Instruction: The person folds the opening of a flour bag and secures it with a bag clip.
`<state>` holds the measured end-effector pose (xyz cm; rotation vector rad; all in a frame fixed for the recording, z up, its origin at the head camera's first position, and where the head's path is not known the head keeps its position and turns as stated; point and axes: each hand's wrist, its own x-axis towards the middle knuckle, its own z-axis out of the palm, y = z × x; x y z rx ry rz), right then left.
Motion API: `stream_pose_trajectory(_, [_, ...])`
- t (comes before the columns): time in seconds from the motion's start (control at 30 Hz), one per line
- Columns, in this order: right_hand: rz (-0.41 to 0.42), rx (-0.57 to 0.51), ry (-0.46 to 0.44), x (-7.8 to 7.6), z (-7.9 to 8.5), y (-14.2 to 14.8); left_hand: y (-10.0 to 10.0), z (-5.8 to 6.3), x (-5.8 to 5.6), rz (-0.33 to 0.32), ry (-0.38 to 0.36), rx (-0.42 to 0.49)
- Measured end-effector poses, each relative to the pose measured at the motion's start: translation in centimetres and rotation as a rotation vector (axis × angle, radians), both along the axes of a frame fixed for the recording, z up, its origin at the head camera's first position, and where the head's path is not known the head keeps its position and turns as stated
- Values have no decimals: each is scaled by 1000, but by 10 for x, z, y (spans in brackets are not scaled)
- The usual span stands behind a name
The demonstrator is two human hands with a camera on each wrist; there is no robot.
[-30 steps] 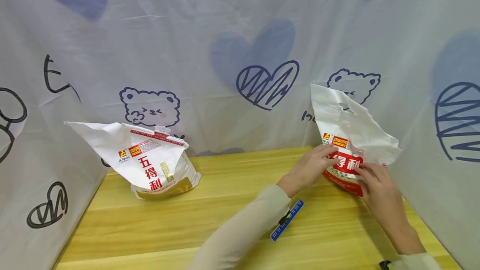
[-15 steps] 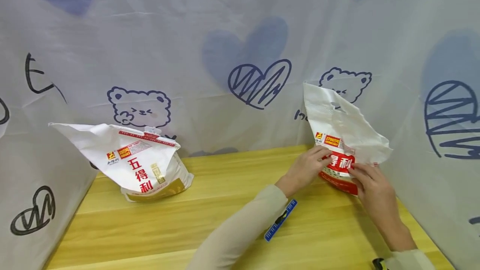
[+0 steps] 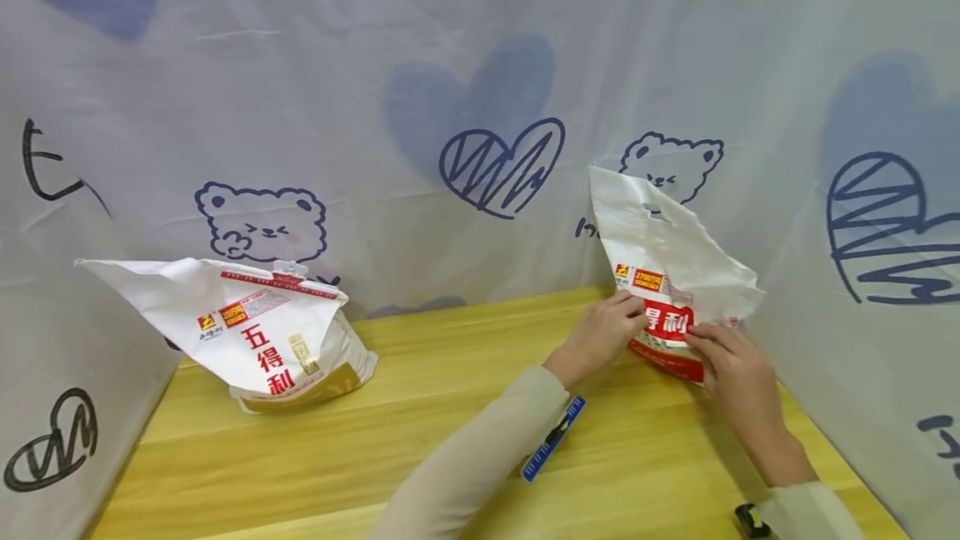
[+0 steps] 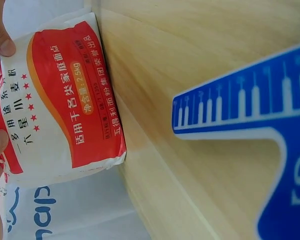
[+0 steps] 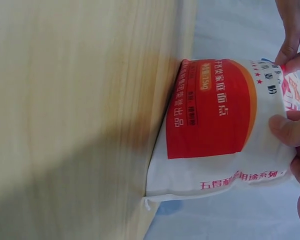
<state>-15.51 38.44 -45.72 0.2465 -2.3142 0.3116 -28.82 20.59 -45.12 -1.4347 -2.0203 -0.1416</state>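
A white and red flour bag [image 3: 678, 282] stands on the table at the right in the head view, its loose white top leaning up against the curtain. My left hand [image 3: 600, 336] pinches the left side of the bag's front at the red label. On the label's right side, my right hand [image 3: 738, 373] pinches the bag with thumb and fingers. The right wrist view shows the bag's red lower panel [image 5: 207, 110] facing me, with my right thumb [image 5: 285, 127] against the white part. Part of the label is hidden behind my fingers.
A second white flour bag [image 3: 300, 340], with a red strip clip [image 3: 281, 280] across its top, stands at the left. Beside my left forearm is a flat blue piece with white key-like marks [image 3: 551, 444]. A patterned curtain [image 3: 360, 107] encloses the wooden table [image 3: 300, 473].
The head view has turned slightly right, so the scene slides left. Both hands stay on the right-hand bag, with little visible movement.
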Motion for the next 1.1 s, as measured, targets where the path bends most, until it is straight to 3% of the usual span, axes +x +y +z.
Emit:
stream_pose_trajectory(0.4, [59,8,31,-10,-11,-6,-16,-4,1,24,1,-3])
stream_pose_trajectory(0.67, [151,-18,88,-16,-17,-10,-31,-9,4,38,14,-18])
stream_pose_trajectory(0.83, [198,-33,80,-25,-16,-16,-45,-4,7,88,-4,-44])
stream_pose_trajectory(1.1, [230,-27,56,-40,-7,-40,-74,2,7,152,7,1])
